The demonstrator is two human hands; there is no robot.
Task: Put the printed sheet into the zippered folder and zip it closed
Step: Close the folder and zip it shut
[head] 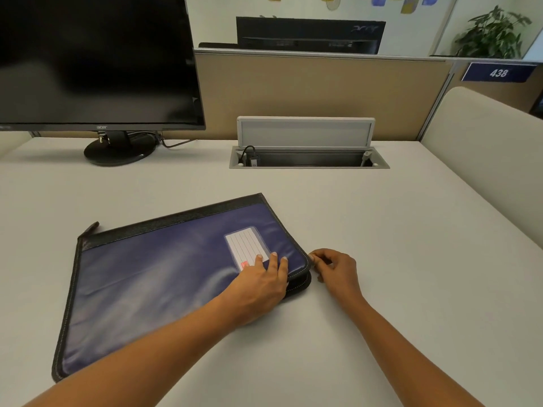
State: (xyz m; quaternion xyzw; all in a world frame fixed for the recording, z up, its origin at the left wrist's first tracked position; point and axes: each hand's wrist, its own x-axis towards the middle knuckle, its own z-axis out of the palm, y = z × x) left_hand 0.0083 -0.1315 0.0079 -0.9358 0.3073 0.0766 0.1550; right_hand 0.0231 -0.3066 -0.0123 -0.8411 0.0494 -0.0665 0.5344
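Office cubicle, pale grey desk [411,230], tan partition [323,86] along the back edge. Far left: dark monitor [94,60] on a round black stand [119,152], screen off, with a cable trailing behind the base.

Centre-left, near the front edge: zippered folder [152,274], blue with black stitched trim, lying flat on the desk and turned a bit so its far-right corner points toward the back. The cover is down and the contents are hidden. A black tab [91,227] sticks up at its far-left corner. A clear label pocket [245,245] with a lined card sits near its right end.

Left hand [258,289] lies palm down on the folder's right end. Its fingers are straight and close together, the tips press on the lower edge of the label pocket, and the forearm crosses the near edge. Just right of it, right hand [335,270] is at the folder's rounded right corner, fingers curled, fingertips pinching at the black rim. Whether a zip pull is between them is too small to tell. Below that pinch the two black edges look slightly parted.

Behind, centre-right: cable hatch [308,160] sunk in the desk, grey lid [305,132] tipped up, a plug inside at its left end. Above the partition is the back of a second monitor [308,35]. Far right: blue sign [498,72] reading 438, and a green plant [493,33] behind.
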